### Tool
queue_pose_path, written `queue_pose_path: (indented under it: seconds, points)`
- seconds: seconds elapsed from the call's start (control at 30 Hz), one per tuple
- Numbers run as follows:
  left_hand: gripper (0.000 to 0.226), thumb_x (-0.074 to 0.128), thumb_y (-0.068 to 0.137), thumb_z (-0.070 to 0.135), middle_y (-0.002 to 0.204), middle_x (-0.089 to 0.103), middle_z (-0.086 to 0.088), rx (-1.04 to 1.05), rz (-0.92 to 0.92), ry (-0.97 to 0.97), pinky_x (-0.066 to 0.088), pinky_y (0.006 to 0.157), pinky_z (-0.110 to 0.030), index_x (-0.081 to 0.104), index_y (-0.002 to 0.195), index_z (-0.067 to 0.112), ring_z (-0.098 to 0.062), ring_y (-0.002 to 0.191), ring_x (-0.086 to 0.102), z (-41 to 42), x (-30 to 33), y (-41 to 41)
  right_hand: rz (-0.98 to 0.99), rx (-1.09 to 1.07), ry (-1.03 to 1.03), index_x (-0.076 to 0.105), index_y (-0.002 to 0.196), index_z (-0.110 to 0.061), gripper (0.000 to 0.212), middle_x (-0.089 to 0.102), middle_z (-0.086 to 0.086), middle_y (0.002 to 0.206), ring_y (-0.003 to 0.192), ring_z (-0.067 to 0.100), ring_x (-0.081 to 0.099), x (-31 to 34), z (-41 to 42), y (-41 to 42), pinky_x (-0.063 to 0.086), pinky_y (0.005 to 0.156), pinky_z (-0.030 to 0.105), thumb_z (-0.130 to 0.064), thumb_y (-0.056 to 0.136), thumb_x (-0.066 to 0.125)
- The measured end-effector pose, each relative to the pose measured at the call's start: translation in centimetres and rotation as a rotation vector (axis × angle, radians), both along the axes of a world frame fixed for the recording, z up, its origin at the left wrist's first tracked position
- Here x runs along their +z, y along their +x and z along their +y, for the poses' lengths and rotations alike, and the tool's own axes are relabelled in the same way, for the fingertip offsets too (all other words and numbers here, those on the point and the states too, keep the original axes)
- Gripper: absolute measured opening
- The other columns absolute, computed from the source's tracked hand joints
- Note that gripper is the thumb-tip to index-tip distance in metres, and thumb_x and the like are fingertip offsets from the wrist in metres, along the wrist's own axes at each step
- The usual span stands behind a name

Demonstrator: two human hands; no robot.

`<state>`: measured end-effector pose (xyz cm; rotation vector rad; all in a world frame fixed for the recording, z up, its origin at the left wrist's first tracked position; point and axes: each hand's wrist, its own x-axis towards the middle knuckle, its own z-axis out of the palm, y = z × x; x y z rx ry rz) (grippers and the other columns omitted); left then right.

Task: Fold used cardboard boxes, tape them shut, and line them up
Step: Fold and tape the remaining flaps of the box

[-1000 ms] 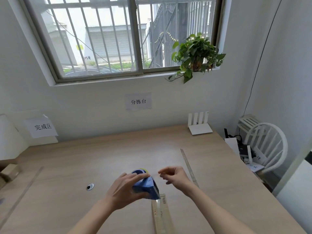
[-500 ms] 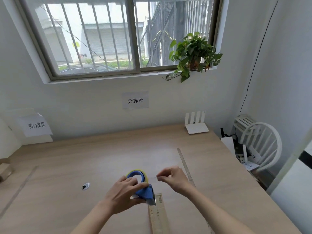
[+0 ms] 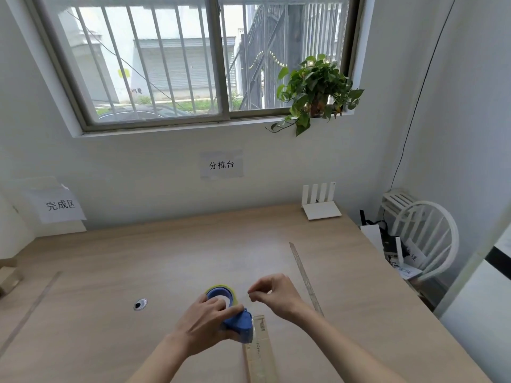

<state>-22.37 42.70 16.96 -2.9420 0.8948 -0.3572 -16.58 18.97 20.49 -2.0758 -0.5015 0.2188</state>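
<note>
Taping is under way: left hand grips the blue plastic tape dispenser over the long narrow brown cardboard box on the wooden desk; just right of the dispenser, right hand pinches the clear tape end. Lining-up remains.

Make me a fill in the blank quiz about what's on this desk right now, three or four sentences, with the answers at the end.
1. The left hand grips a tape dispenser whose colour is ____.
2. The right hand pinches the loose end of the clear ____.
3. The potted plant stands on the window ____.
4. The white router sits at the far edge of the wooden ____.

Missing words: blue; tape; sill; table
</note>
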Motion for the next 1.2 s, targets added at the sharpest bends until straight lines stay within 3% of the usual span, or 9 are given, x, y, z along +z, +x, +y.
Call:
queue_pose_path:
  seconds: [0.1, 0.17, 0.37, 0.57, 0.7, 0.9, 1.03, 1.2]
  points:
    - [0.048, 0.047, 0.085, 0.071, 0.073, 0.049, 0.014, -0.047, -0.056, 0.047, 0.044, 0.072, -0.023, 0.054, 0.123, 0.043, -0.009, 0.064, 0.052, -0.2, -0.3, 0.1, 0.057, 0.008, 0.068, 0.079, 0.095, -0.008, 0.01, 0.078, 0.003, 0.083, 0.074, 0.002, 0.071, -0.1, 0.2, -0.6, 0.051, 0.069, 0.012, -0.007, 0.087, 0.073]
    - [0.047, 0.049, 0.084, 0.071, 0.07, 0.049, 0.014, -0.033, -0.072, 0.03, 0.04, 0.076, -0.025, 0.056, 0.121, 0.042, -0.01, 0.062, 0.052, -0.2, -0.2, 0.0, 0.117, -0.003, 0.129, 0.078, 0.095, -0.005, 0.009, 0.077, 0.005, 0.082, 0.073, 0.003, 0.07, -0.2, 0.1, -1.0, 0.048, 0.064, 0.011, -0.006, 0.088, 0.073]
    - [0.05, 0.048, 0.08, 0.079, 0.072, 0.059, 0.019, 0.072, 0.019, -0.029, 0.025, 0.074, -0.021, 0.055, 0.11, 0.04, -0.003, 0.062, 0.057, 0.4, 0.6, -0.8, 0.257, -0.033, 0.153, 0.076, 0.093, -0.018, 0.005, 0.078, -0.001, 0.084, 0.08, 0.003, 0.071, -1.3, -0.9, -2.0, 0.048, 0.061, 0.016, -0.016, 0.089, 0.074]
    - [0.052, 0.053, 0.073, 0.079, 0.087, 0.065, 0.028, 0.101, 0.102, -0.125, 0.023, 0.071, -0.019, 0.056, 0.112, 0.044, 0.008, 0.073, 0.056, 0.4, 0.4, -1.5, 0.225, -0.051, 0.103, 0.075, 0.083, -0.025, 0.012, 0.077, -0.002, 0.08, 0.076, 0.006, 0.07, -2.4, -1.0, -2.9, 0.047, 0.058, 0.018, -0.013, 0.086, 0.076]
    - [0.049, 0.052, 0.071, 0.075, 0.08, 0.064, 0.03, 0.157, 0.151, -0.174, 0.027, 0.07, -0.019, 0.056, 0.111, 0.046, 0.009, 0.069, 0.054, 0.0, 0.4, -2.1, 0.096, -0.014, 0.071, 0.074, 0.081, -0.03, 0.017, 0.074, -0.008, 0.076, 0.071, 0.0, 0.063, -2.9, -0.6, -3.4, 0.048, 0.066, 0.019, -0.013, 0.084, 0.077]
    - [0.047, 0.054, 0.08, 0.069, 0.103, 0.068, 0.028, 0.215, 0.114, -0.245, 0.028, 0.071, -0.011, 0.049, 0.121, 0.046, 0.0, 0.087, 0.063, 1.4, -0.3, -2.2, -0.013, 0.037, 0.051, 0.07, 0.081, -0.037, 0.025, 0.073, -0.012, 0.079, 0.071, 0.003, 0.06, -2.4, -0.3, -3.3, 0.046, 0.068, 0.019, -0.013, 0.087, 0.075]
    - [0.048, 0.055, 0.081, 0.067, 0.1, 0.069, 0.026, 0.18, 0.093, -0.279, 0.031, 0.072, -0.018, 0.049, 0.122, 0.043, 0.002, 0.082, 0.059, 2.2, -0.3, -2.1, 0.065, 0.023, -0.019, 0.071, 0.076, -0.037, 0.027, 0.076, -0.007, 0.082, 0.072, 0.002, 0.063, -3.8, -1.0, -3.2, 0.052, 0.074, 0.026, -0.01, 0.083, 0.073]
    - [0.054, 0.058, 0.075, 0.072, 0.086, 0.063, 0.029, 0.138, 0.2, -0.18, 0.027, 0.077, -0.014, 0.05, 0.122, 0.046, 0.005, 0.069, 0.052, 2.1, -0.3, -1.9, 0.193, -0.042, -0.039, 0.073, 0.077, -0.031, 0.023, 0.078, -0.004, 0.083, 0.079, 0.004, 0.073, -5.6, -1.2, -3.9, 0.058, 0.083, 0.028, -0.01, 0.083, 0.076]
